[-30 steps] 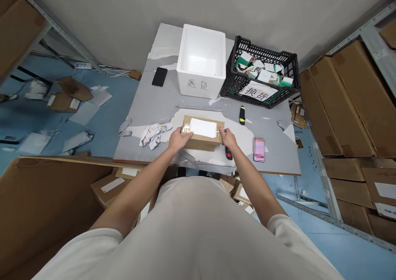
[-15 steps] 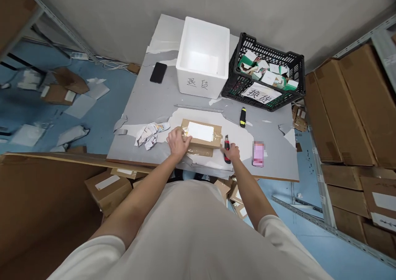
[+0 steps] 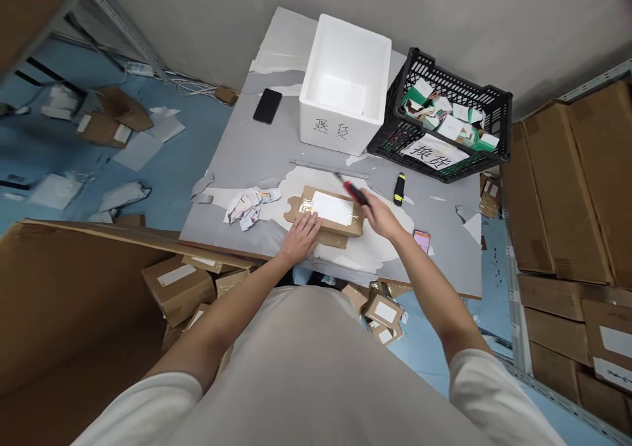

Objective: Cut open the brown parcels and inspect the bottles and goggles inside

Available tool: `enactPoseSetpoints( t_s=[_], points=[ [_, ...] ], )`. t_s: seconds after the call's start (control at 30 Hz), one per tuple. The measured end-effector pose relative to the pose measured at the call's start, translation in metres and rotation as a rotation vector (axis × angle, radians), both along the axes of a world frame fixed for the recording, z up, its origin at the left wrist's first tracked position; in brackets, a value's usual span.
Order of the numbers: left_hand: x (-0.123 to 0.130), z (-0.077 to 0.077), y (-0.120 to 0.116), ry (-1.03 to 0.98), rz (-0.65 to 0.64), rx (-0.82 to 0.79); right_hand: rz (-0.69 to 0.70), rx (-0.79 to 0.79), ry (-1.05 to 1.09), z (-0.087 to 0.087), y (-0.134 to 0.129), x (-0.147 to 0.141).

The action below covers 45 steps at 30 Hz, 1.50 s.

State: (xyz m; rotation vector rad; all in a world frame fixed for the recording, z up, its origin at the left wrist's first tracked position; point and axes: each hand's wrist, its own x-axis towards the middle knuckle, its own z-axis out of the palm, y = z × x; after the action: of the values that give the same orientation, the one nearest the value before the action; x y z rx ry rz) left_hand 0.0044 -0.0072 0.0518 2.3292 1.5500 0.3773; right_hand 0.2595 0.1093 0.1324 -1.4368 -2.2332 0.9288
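Note:
A small brown cardboard box with a white label and clear tape lies on the table. My left hand rests flat on its near left part, fingers stretched over the edge of the label. Above the box's right end, my right hand is wrapped round a red and black utility knife, whose tip points up and to the left. Crumpled printed paper lies left of the box. To the right are a black and yellow highlighter and a pink-screened phone, partly hidden by my right forearm.
At the table's back stand a white foam box and a black crate full of small white and green cartons. A black phone lies at the left. Cartons are stacked at the right and below the table.
My right hand has picked up the utility knife from the table and brought it over the box. My left hand has moved onto the box's near edge. The view has shifted slightly.

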Motion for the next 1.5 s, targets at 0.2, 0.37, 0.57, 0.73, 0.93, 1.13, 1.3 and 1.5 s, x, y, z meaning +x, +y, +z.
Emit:
enactPoseSetpoints(
  t_s=[0.2, 0.37, 0.57, 0.73, 0.93, 1.13, 1.3, 1.5],
  points=[
    [0.002, 0.001, 0.004, -0.008, 0.005, 0.01, 0.575, 0.007, -0.42, 0.022, 0.012, -0.065],
    [0.002, 0.002, 0.002, 0.039, 0.013, 0.037, 0.665, 0.055, -0.623, 0.024, 0.017, -0.071],
    [0.0, 0.002, 0.002, 0.067, -0.005, 0.017, 0.717, 0.055, -0.803, 0.041, 0.018, -0.07],
    [0.0, 0.003, 0.003, 0.088, -0.006, -0.006, 0.69, 0.02, -0.901, 0.058, 0.015, -0.027],
    [0.003, 0.002, 0.005, 0.106, -0.002, -0.018, 0.593, -0.048, -0.986, 0.07, -0.001, 0.045],
    [0.002, 0.005, 0.006, 0.159, -0.014, -0.015, 0.479, -0.026, -0.99, 0.073, -0.023, 0.097],
    [0.002, 0.009, 0.007, 0.148, -0.008, -0.005, 0.065, -0.002, -0.899, 0.049, -0.058, 0.161],
    [0.003, 0.012, 0.007, 0.167, -0.005, 0.006, -0.375, -0.05, -0.648, -0.065, -0.092, 0.096]
  ],
)
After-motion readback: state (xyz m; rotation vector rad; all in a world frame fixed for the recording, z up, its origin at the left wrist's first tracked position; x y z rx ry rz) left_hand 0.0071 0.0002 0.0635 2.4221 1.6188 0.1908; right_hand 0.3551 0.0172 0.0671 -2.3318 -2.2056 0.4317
